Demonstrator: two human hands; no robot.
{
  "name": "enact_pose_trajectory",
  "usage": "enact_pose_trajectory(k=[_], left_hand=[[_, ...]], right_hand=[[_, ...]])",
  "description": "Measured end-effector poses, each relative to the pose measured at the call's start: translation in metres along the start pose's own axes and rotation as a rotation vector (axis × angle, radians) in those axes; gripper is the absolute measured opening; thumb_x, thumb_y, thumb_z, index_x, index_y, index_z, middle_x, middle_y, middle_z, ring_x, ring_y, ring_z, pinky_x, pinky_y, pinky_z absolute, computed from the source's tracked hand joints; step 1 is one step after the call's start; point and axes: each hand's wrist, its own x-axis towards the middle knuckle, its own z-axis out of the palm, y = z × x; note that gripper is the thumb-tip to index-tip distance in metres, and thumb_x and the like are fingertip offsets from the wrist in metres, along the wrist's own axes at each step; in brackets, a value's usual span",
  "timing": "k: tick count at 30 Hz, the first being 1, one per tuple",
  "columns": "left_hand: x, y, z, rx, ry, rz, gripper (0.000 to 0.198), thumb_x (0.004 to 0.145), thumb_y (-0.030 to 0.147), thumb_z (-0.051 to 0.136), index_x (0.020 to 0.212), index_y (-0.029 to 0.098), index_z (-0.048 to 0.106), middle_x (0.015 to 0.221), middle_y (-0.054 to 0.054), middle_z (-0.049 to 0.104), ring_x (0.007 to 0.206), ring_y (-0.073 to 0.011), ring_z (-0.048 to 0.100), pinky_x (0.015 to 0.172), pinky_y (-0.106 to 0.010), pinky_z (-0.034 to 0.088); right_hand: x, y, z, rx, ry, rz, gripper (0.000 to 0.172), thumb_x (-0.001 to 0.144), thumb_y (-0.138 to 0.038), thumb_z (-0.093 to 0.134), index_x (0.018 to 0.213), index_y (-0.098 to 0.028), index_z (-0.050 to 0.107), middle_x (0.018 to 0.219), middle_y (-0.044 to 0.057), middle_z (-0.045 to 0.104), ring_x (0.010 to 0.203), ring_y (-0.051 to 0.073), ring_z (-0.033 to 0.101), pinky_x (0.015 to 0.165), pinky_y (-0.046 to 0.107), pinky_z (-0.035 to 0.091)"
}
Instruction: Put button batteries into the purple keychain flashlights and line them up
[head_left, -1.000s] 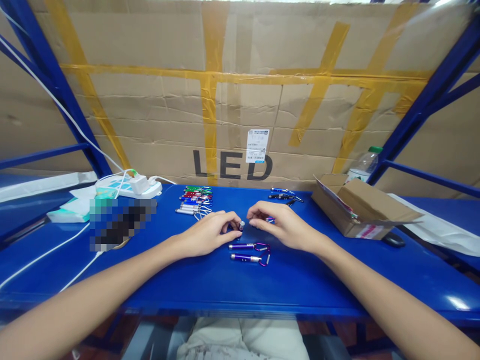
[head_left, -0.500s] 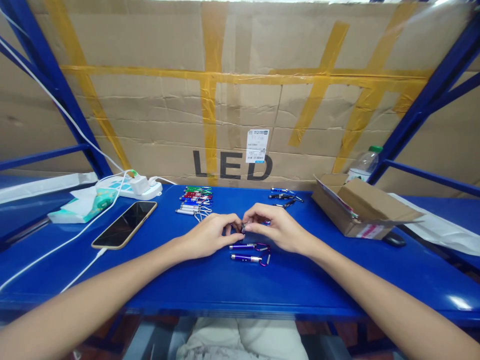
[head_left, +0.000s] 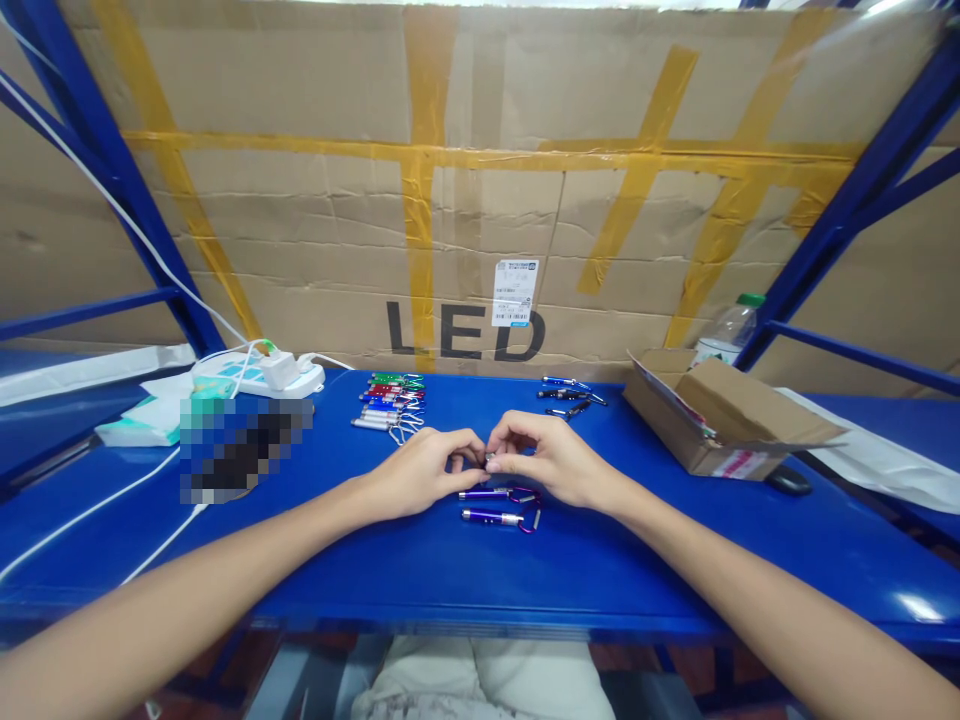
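Observation:
My left hand [head_left: 444,461] and my right hand [head_left: 541,456] meet above the middle of the blue table, their fingertips nearly touching. Both are closed in a pinch around a tiny silvery piece [head_left: 490,458], mostly hidden by the fingers and too small to name. Just below them lie two purple pen-shaped keychain flashlights, the upper flashlight [head_left: 484,494] and the lower flashlight [head_left: 491,517], each with a purple carabiner clip. Farther back on the left, several green, red, blue and silver keychain flashlights [head_left: 390,402] lie in a column. Blue and black flashlights [head_left: 564,394] rest behind my right hand.
An open cardboard box [head_left: 686,420] stands on the right, with a black mouse-like object [head_left: 789,480] beside it and a green-capped bottle [head_left: 735,322] behind. On the left are a white power strip [head_left: 301,380], a tissue pack [head_left: 139,422] and white cables. Taped cardboard [head_left: 330,220] forms the back wall.
My hands have stayed almost in place, with only slight finger movement around the small piece. The flashlights on the table have not moved. The phone at left is now blurred out.

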Motion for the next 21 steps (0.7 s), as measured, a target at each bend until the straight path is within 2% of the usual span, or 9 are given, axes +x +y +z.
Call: enact_pose_trajectory(k=[3,5,8,11,15,21], left_hand=[[0.0,-0.003,-0.001,0.062,0.01,0.023,0.019,0.102,0.039,0.069,0.111,0.023,0.072,0.078,0.003,0.072,0.071,-0.0152,0.066,0.068,-0.026,0.044],[0.0,-0.005,-0.002,0.151,0.027,0.062,0.02,0.103,0.039,0.068,0.116,0.024,0.071,0.087,0.001,0.075,0.078,-0.0174,0.069,0.074,-0.027,0.047],[-0.001,-0.008,-0.004,0.261,0.055,0.109,0.02,0.106,0.038,0.064,0.121,0.024,0.069,0.098,-0.002,0.076,0.089,-0.0201,0.071,0.081,-0.03,0.05],[-0.003,-0.007,-0.006,0.279,0.062,0.134,0.02,0.107,0.036,0.063,0.123,0.025,0.068,0.103,-0.002,0.076,0.092,-0.0203,0.071,0.084,-0.031,0.051],[-0.004,-0.002,-0.008,0.276,0.063,0.144,0.019,0.108,0.033,0.062,0.124,0.025,0.068,0.104,-0.003,0.076,0.093,-0.0202,0.072,0.085,-0.031,0.052],[-0.004,0.001,-0.008,0.37,0.077,0.224,0.025,0.11,0.035,0.058,0.128,0.023,0.07,0.109,-0.006,0.074,0.101,-0.023,0.069,0.091,-0.034,0.052]], right_hand=[[0.001,0.0,-0.008,-0.078,-0.017,-0.02,0.022,0.094,-0.04,0.08,0.096,-0.02,0.071,0.086,0.0,0.07,0.075,0.016,0.06,0.07,0.028,0.048],[0.001,0.004,-0.016,-0.188,0.008,-0.034,0.015,0.102,-0.035,0.07,0.1,-0.02,0.069,0.09,0.0,0.07,0.076,0.016,0.06,0.072,0.028,0.047],[-0.001,0.011,-0.03,-0.47,0.005,-0.062,0.009,0.107,-0.026,0.06,0.105,-0.02,0.067,0.095,0.003,0.07,0.083,0.018,0.063,0.077,0.03,0.046],[-0.003,0.016,-0.037,-0.716,-0.076,-0.039,0.007,0.106,-0.021,0.062,0.101,-0.02,0.067,0.103,0.007,0.07,0.095,0.022,0.065,0.083,0.032,0.046],[-0.004,0.013,-0.035,-0.744,-0.161,-0.022,0.006,0.106,-0.019,0.062,0.103,-0.021,0.068,0.104,0.007,0.069,0.095,0.023,0.066,0.084,0.032,0.047],[-0.004,0.011,-0.03,-0.772,-0.151,-0.04,0.01,0.108,-0.019,0.058,0.104,-0.02,0.067,0.105,0.008,0.07,0.095,0.024,0.067,0.084,0.034,0.048]])
